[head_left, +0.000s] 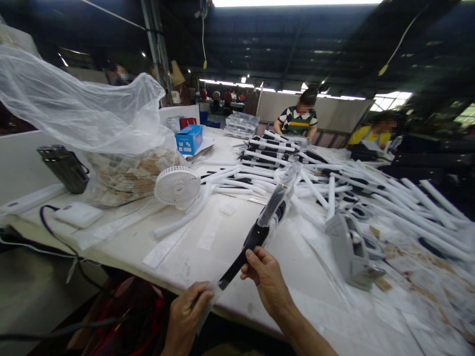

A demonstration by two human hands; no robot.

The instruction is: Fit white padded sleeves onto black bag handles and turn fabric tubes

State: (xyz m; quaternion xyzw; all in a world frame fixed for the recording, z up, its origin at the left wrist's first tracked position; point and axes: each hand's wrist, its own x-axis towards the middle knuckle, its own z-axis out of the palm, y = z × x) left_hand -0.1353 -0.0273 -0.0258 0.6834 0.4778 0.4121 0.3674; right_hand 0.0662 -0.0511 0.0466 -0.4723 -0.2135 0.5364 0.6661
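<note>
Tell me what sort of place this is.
Probably a factory workshop: a large worktable heaped with long white pieces, a person across it, and more people in the background.

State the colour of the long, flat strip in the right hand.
Black; the long, flat strip shows best in the head view.

No wording can be read: the white print on the blue carton (pixel 189 140) is too small to make out, and the grey tape dispenser (pixel 342 249) bears a dark, angular, letter-like mark.
</note>
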